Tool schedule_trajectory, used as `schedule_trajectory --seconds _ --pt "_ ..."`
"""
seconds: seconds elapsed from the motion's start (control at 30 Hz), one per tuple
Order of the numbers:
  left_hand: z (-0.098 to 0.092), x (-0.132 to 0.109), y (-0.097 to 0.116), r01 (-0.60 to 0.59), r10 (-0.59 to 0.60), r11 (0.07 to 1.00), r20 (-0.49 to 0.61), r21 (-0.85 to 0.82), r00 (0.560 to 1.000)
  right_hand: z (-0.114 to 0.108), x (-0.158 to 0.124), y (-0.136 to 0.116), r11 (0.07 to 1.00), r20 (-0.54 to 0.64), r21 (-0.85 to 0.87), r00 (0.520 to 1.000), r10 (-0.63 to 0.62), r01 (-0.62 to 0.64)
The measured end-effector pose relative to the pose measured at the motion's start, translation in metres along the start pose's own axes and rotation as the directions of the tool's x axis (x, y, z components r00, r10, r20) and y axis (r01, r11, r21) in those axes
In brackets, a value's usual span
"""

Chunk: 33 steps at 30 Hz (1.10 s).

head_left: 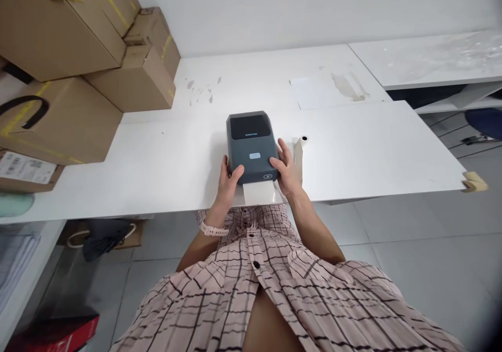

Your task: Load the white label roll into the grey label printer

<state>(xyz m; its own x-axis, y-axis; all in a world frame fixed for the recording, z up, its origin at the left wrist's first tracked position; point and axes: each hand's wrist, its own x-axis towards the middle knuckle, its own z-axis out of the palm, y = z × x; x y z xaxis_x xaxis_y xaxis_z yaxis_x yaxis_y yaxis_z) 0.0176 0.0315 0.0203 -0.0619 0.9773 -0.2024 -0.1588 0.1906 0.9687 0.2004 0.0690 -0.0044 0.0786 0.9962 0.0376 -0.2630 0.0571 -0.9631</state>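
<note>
A dark grey label printer (251, 143) stands near the front edge of a white table (372, 148). My left hand (228, 180) grips its front left corner, thumb on top. My right hand (287, 170) holds its front right side, fingers curled against the casing. A strip of white label paper (259, 193) comes out of the printer's front slot between my hands. A white paper roll (300, 148) lies just right of the printer, behind my right hand.
Several brown cardboard boxes (78, 64) are stacked at the table's left end. A second white table (431, 59) stands at the back right. A bag (104, 234) sits on the tiled floor under the table. A foam corner guard (474, 182) caps the table's right corner.
</note>
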Motion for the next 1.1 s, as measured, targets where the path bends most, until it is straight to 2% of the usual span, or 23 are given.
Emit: schedule_trajectory --seconds 0.1,0.3,0.4,0.47,0.57,0.6,0.63,0.7,0.73,0.77,0.83,0.9,0.97,1.1 --pt "-0.005 0.001 -0.007 -0.03 0.03 0.999 -0.009 0.016 0.999 -0.006 -0.001 0.006 0.994 0.085 0.037 0.991 0.099 -0.103" --pt "-0.004 0.008 -0.02 -0.176 0.178 0.983 -0.034 0.042 0.983 -0.009 0.0 0.013 0.999 0.119 -0.026 0.992 0.033 -0.031" --pt "-0.003 0.007 -0.02 -0.198 0.201 0.977 -0.032 0.083 0.979 -0.009 0.001 0.012 0.999 0.127 -0.03 0.992 0.017 -0.014" --pt "-0.003 -0.003 -0.02 -0.222 0.243 0.956 -0.093 0.189 0.966 -0.008 0.001 0.009 0.999 0.134 -0.041 0.991 0.023 -0.018" --pt "-0.004 -0.03 -0.025 -0.251 0.378 0.883 -0.281 0.397 0.882 -0.007 0.0 0.006 0.999 0.122 -0.016 0.992 0.038 -0.036" --pt "-0.004 -0.039 -0.028 -0.228 0.369 0.883 -0.307 0.41 0.877 -0.006 0.0 0.006 0.999 0.115 -0.003 0.992 0.041 -0.041" --pt "-0.004 -0.047 -0.031 -0.188 0.307 0.903 -0.272 0.387 0.912 -0.006 0.0 0.006 0.999 0.112 0.007 0.993 0.042 -0.043" --pt "-0.003 -0.059 -0.034 -0.061 0.089 0.958 -0.087 0.282 0.992 -0.004 -0.001 0.006 0.999 0.11 0.015 0.993 0.034 -0.036" --pt "-0.002 -0.062 -0.032 0.018 -0.026 0.975 0.031 0.22 0.999 -0.004 -0.001 0.006 0.999 0.11 0.014 0.993 0.03 -0.031" --pt "0.0 -0.063 -0.029 0.099 -0.12 0.982 0.13 0.159 0.984 -0.003 -0.001 0.006 0.999 0.109 0.013 0.994 0.028 -0.03" --pt "0.005 -0.062 -0.019 0.226 -0.227 0.974 0.236 0.032 0.945 -0.003 -0.001 0.005 0.999 0.104 0.01 0.994 0.034 -0.035" --pt "0.009 -0.06 -0.01 0.282 -0.254 0.956 0.261 -0.075 0.931 -0.002 -0.001 0.005 0.999 0.102 0.009 0.994 0.043 -0.044" --pt "0.012 -0.057 -0.007 0.285 -0.249 0.952 0.252 -0.114 0.935 -0.002 0.0 0.005 0.999 0.101 0.011 0.994 0.042 -0.043" --pt "0.009 -0.052 -0.023 0.184 -0.19 0.982 0.162 0.05 0.968 -0.001 -0.001 0.004 0.999 0.107 0.0 0.993 0.043 -0.043"
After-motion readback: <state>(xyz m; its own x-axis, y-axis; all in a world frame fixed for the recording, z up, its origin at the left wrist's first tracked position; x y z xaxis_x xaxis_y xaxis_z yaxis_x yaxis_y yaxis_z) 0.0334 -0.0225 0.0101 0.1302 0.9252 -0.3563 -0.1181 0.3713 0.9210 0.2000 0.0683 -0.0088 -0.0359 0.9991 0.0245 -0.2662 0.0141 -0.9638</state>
